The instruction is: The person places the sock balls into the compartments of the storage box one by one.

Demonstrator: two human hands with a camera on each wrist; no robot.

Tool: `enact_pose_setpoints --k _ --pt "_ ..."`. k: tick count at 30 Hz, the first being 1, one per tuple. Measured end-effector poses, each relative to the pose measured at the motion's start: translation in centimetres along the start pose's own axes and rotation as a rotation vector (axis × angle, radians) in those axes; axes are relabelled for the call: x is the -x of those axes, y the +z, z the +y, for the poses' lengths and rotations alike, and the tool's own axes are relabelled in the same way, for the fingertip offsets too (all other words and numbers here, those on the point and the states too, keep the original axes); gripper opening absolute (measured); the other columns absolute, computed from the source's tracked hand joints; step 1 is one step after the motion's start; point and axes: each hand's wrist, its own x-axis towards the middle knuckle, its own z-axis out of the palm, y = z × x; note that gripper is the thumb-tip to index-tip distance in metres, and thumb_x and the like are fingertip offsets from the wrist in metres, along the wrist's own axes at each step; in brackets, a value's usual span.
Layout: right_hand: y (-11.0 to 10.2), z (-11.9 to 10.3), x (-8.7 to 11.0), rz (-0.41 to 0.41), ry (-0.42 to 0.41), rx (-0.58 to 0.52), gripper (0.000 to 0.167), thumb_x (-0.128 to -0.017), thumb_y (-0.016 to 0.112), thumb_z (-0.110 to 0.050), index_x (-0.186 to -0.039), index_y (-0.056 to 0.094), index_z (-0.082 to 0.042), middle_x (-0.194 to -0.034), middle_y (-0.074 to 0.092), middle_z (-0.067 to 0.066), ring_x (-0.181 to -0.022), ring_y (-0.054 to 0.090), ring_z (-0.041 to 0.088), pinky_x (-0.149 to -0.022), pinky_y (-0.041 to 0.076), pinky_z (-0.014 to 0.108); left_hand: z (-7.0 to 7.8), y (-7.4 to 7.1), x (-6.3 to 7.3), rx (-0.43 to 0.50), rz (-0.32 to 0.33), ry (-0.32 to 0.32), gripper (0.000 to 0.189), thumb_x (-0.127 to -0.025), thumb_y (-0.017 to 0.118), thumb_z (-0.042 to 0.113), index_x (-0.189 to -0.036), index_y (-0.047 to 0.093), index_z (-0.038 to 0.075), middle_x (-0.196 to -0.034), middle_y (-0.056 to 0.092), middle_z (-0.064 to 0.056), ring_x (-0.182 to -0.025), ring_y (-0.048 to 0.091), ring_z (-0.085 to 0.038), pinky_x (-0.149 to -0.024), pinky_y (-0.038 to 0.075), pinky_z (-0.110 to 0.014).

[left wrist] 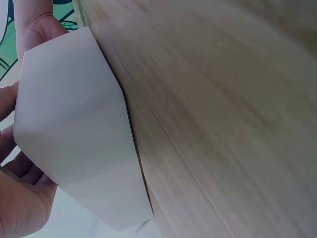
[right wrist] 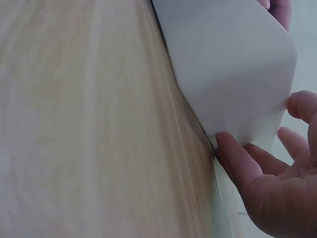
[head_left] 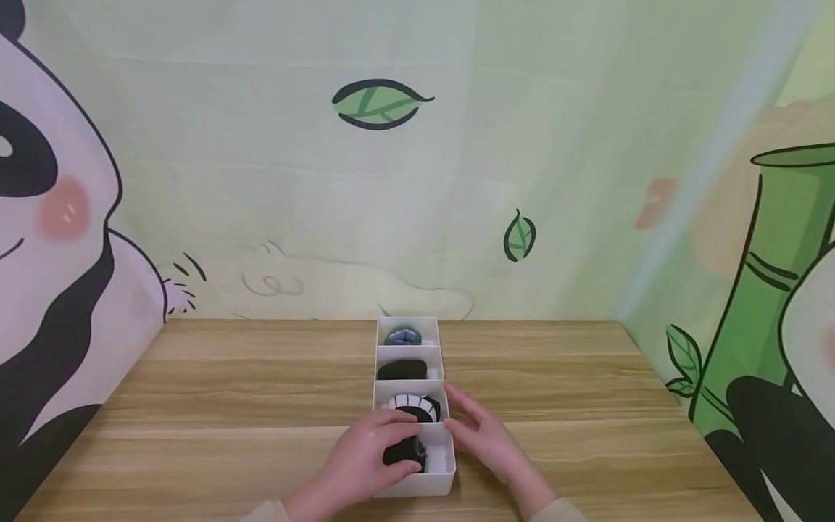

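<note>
A long white divided box (head_left: 442, 487) stands on the table, with a rolled-up fabric bundle, sock-like, in each compartment. My left hand (head_left: 367, 451) reaches over the near-left rim into the closest compartment. Its thumb and fingers curl around a black rolled sock (head_left: 406, 454) there. On the other side my right hand (head_left: 485, 442) rests its extended fingertips against the box's right wall, as the right wrist view also shows with the fingers (right wrist: 237, 156) on the white side. Behind the left fingers lies a black-and-white striped sock (head_left: 415, 407), partly covered.
Farther back in the box sit a plain black roll (head_left: 402, 370) and a green-and-blue roll (head_left: 403, 336). The wooden table (head_left: 274, 384) ends at a backdrop (head_left: 261, 181) printed with pandas, leaves and bamboo; the box's far end is close to it.
</note>
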Motion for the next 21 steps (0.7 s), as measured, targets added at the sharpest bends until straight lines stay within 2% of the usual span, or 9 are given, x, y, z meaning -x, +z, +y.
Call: enact_pose_setpoints --k 6,21 --pt "0.1 -0.06 0.05 0.008 0.002 0.006 0.064 -0.098 0.062 -0.014 -0.155 0.033 -0.01 -0.153 0.031 0.03 -0.126 0.051 0.037 -0.095 0.051 0.04 -0.12 -0.11 0.14 0.014 -0.009 -0.012 0.042 -0.074 0.087 0.022 -0.113 0.074 0.01 -0.114 0.069 -0.003 -0.106 0.063 -0.02 -0.091 0.052 -0.039" --pt "-0.05 0.1 0.01 0.013 -0.002 0.007 0.065 -0.097 0.064 -0.014 -0.154 0.034 -0.009 -0.152 0.031 0.031 -0.127 0.05 0.039 -0.095 0.051 0.039 -0.22 -0.96 0.35 0.066 -0.032 -0.14 0.042 -0.078 0.085 0.024 -0.116 0.073 0.011 -0.115 0.068 0.001 -0.108 0.061 -0.018 -0.093 0.052 -0.039"
